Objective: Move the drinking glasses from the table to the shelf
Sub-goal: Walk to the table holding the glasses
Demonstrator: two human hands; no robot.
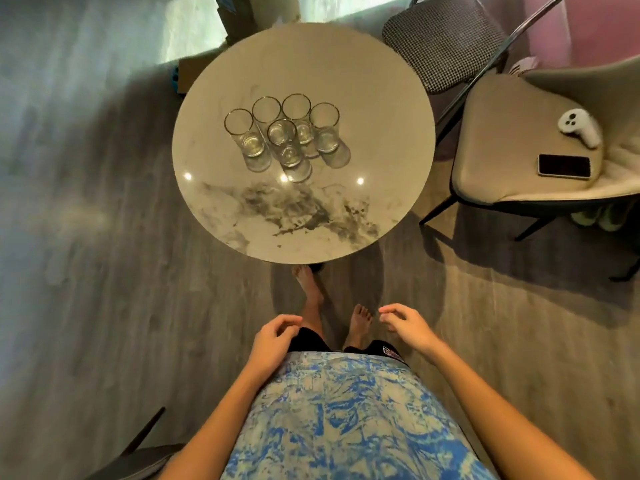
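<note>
From the head camera, five drinking glasses (282, 133) stood upright in a tight cluster on the far half of the round table (242, 233), likely grouped for easy collecting. The left hand (273, 337) and right hand (407, 325) hung empty, fingers loosely curled, short of the table. A chair (491, 174) beside the table held a phone (563, 166) and controller (580, 128). No shelf showed.

Five drinking glasses (287, 131) are standing upright in a tight cluster on the round table (381, 109), toward its far side. Right of the table, a chair (498, 147) is holding a phone (563, 166) and, behind it, a game controller (580, 126). Another chair (445, 38) is sitting behind the table's right edge.
</note>
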